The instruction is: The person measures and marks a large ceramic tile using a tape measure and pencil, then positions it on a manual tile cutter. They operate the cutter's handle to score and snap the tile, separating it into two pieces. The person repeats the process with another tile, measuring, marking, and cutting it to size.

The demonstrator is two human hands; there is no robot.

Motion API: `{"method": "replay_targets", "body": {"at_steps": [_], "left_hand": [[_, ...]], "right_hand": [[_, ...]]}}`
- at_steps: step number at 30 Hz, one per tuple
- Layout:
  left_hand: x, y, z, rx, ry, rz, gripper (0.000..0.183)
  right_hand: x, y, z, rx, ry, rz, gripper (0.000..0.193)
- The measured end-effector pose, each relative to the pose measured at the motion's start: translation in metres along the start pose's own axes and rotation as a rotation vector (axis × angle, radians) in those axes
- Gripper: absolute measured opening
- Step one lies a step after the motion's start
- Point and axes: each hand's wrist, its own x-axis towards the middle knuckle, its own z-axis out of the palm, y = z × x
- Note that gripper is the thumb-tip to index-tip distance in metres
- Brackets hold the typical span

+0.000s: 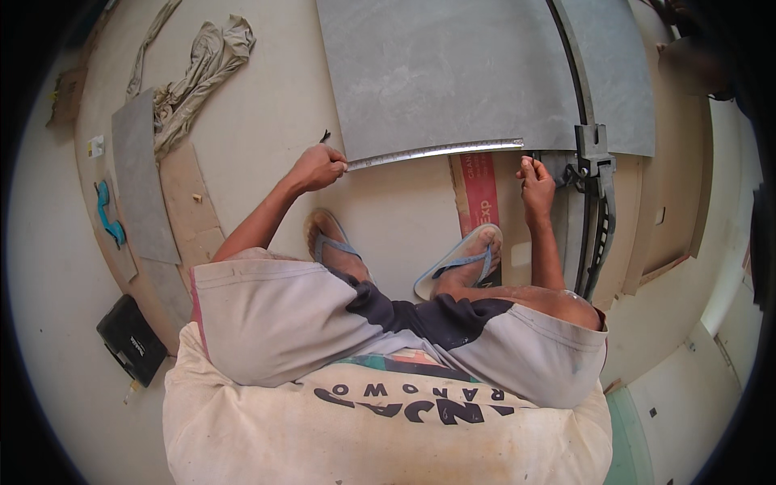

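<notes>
Pinching steel ruler [436, 151] at L end w/ L hand [318, 168], lengthwise L-R along grey tile [444, 73], w/ R end just beyond R hand [537, 187], fingers curled, can't tell if gripping.

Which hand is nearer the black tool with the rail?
Right. The right hand is just left of the black tool; the left hand is farther left, holding the metal ruler.

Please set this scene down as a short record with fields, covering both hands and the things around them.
Left hand: pinching the left end of the ruler
Right hand: fingers curled, just below the ruler's right end; contents unclear
Ruler: along the near edge of the tile
Tile: large, grey
Rail: dark, crossing the tile's right part
Far left: cloth, black case
</notes>
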Motion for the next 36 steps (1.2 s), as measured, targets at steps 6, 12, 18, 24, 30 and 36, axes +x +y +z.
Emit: {"method": "replay_targets", "body": {"at_steps": [6, 12, 18, 24, 30, 36], "left_hand": [[0.003, 0.000, 0.000, 0.008, -0.021, -0.020, 0.030], [0.003, 0.000, 0.000, 0.012, -0.016, -0.039, 0.030], [0.000, 0.001, -0.001, 0.012, 0.005, -0.021, 0.030], [0.004, 0.003, 0.000, 0.059, 0.010, -0.036, 0.029], [0.000, 0.017, 0.003, 0.001, -0.013, -0.096, 0.026], [0.003, 0.007, 0.003, -0.013, -0.026, -0.074, 0.025]], "right_hand": [[0.002, 0.011, -0.006, -0.013, 0.040, -0.046, 0.022], [0.004, 0.013, -0.016, -0.056, -0.014, -0.077, 0.028], [0.005, 0.008, -0.018, -0.154, 0.012, -0.215, 0.031], [0.009, 0.013, -0.027, -0.192, 0.096, -0.277, 0.028], [0.003, -0.004, -0.023, -0.293, 0.200, -0.314, 0.021], [0.000, -0.018, -0.012, -0.315, 0.150, -0.343, 0.018]]}}
